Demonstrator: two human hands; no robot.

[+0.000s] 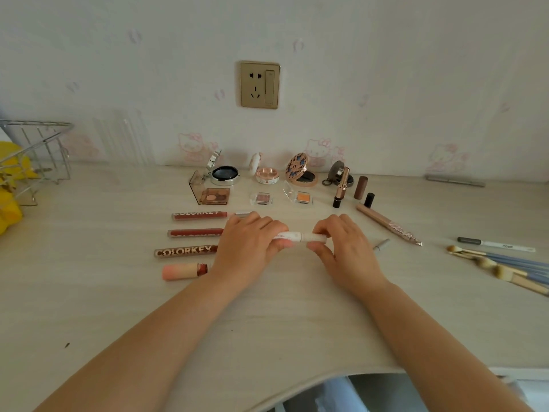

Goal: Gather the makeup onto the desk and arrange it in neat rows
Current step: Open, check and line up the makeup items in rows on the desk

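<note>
My left hand (248,243) and my right hand (344,248) both grip a white makeup pen (300,236), held level just above the desk (267,322). Left of my hands, three lip gloss tubes (190,233) and a pink lipstick (184,270) lie in a column. Behind them stand open compacts (224,173), an eyeshadow palette (215,196) and small single shadows (303,197) in rows. An upright gold lipstick (341,187), a brown tube (361,187) and a black cap (369,200) sit at the right. A small grey pen (381,245) lies beside my right hand.
A long pencil (389,224), a white marker-like pen (496,244) and several makeup brushes (499,267) lie at the right. A wire basket (35,150) and a yellow object (9,203) sit at the far left. The desk's curved front edge is near me.
</note>
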